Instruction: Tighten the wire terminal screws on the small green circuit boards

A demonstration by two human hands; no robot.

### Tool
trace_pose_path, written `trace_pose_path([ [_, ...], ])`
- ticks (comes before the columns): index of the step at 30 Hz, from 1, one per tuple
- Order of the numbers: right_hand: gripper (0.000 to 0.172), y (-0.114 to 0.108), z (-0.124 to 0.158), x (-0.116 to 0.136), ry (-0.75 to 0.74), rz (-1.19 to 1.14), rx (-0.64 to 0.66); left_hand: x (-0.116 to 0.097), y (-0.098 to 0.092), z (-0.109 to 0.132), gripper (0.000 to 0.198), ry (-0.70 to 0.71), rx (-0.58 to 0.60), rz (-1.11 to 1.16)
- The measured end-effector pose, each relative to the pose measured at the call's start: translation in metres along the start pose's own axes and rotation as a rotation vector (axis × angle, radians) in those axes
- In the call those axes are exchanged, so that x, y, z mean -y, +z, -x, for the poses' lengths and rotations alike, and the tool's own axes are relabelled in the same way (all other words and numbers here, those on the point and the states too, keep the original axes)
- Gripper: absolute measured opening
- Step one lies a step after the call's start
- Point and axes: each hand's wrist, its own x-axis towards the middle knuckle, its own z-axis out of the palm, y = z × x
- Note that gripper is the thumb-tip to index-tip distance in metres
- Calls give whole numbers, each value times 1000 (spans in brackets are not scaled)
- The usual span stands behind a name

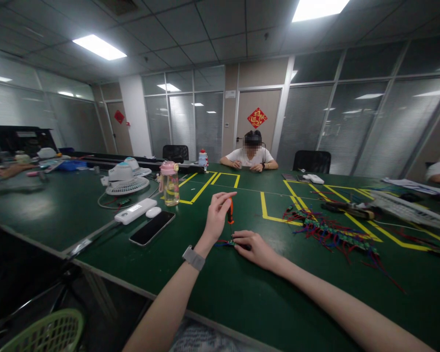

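My left hand (217, 215), with a grey watch band at the wrist, grips an orange-and-black screwdriver (231, 213). The screwdriver stands nearly upright, its shaft pointing down to a small green circuit board (231, 243) on the table. My right hand (254, 248) rests low on the tabletop, fingertips and thumb closed on the board's right side. Thin red and blue wires lead off the board's left side. The fingers partly cover the board, and the exact contact of the screwdriver tip is too small to see.
On the right lies a row of wired circuit boards (337, 234). A phone (152, 228), a power strip (136, 211), a pink-lidded bottle (171, 183) and white fans (126, 178) stand left. Yellow tape (266, 210) marks the green table. Across it sits another person (251, 156).
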Motion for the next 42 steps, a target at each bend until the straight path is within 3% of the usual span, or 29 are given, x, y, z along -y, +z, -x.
trace_pose_path([
  [7, 25, 0, 0, -1, -5, 12, 3, 5, 4, -1, 35, -113, 101, 359],
  [19, 26, 1, 0, -2, 5, 22, 6, 3, 1, 0, 24, 8, -5, 47],
  [25, 25, 1, -1, -1, 1, 16, 15, 6, 4, -2, 35, -131, 90, 306],
  [29, 25, 1, -1, -1, -9, 20, 13, 4, 5, -2, 36, -183, 90, 390],
  [42, 25, 2, 1, -3, 4, 2, 1, -1, 1, 0, 25, 8, 16, 27],
])
